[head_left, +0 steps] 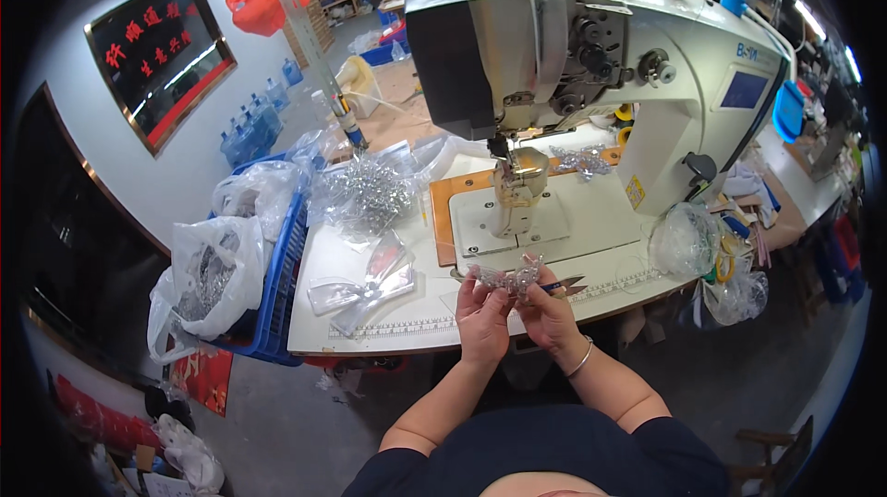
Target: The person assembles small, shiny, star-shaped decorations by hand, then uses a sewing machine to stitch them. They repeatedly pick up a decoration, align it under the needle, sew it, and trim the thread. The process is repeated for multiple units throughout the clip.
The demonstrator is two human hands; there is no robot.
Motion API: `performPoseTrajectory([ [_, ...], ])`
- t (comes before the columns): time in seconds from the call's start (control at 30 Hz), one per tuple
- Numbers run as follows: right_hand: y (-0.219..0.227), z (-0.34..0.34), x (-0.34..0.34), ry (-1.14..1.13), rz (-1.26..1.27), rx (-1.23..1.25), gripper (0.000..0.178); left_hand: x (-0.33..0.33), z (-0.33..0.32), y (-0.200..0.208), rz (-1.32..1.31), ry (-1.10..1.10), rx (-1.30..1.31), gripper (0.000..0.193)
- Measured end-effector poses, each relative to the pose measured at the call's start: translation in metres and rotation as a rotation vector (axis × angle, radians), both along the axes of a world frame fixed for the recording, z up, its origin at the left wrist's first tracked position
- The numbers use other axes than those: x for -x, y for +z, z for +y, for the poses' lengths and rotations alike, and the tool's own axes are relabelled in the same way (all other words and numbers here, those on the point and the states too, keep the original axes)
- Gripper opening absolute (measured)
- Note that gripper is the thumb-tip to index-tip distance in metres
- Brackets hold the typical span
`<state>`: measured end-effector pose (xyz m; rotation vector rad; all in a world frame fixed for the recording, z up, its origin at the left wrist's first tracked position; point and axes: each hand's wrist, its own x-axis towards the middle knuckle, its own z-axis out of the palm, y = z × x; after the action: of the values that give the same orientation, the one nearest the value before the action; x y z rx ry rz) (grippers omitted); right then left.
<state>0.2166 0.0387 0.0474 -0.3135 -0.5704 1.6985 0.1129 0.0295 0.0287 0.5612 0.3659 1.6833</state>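
Observation:
My left hand [484, 320] and my right hand [552, 314] meet at the front edge of the sewing table. Between their closed fingers they hold a small clear piece with silvery sparkle [504, 279]; its exact kind I cannot make out. Snips with pointed metal blades [575, 283] lie beside my right fingers; whether they are touched is unclear. Just beyond the hands stands the post-bed sewing machine [522, 187]. To the left on the table lies a clear plastic bow [370, 289], with a heap of silvery sparkling pieces [370, 197] behind it.
A blue crate [286, 257] with white plastic bags [217, 280] adjoins the table's left edge. A printed ruler strip [397, 326] runs along the front. Clear bags [688, 238] and tape rolls [725, 266] sit at the right edge. More sparkling pieces [582, 162] lie behind the needle post.

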Motion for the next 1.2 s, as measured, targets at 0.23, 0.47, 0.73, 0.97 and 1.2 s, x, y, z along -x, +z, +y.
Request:
performPoseTrajectory([
  [0.23,-0.019,0.005,0.004,-0.189,-0.039,0.056,0.031,-0.002,-0.005,0.003,-0.062,0.0,0.037,0.049],
  [0.47,-0.025,0.011,-0.026,0.04,0.06,-0.109,0.042,0.016,0.002,0.001,0.041,0.023,0.05,0.048],
  [0.73,-0.021,0.016,-0.033,0.174,-0.005,0.032,0.055,0.021,0.002,0.005,0.111,-0.034,0.132,0.048],
  [0.97,-0.014,0.022,-0.03,0.08,-0.141,0.072,0.049,0.03,-0.003,0.017,0.009,-0.142,0.18,0.054],
  [1.2,-0.013,0.019,-0.025,0.095,-0.162,0.166,0.048,0.035,-0.001,0.011,0.003,-0.146,0.187,0.056],
])
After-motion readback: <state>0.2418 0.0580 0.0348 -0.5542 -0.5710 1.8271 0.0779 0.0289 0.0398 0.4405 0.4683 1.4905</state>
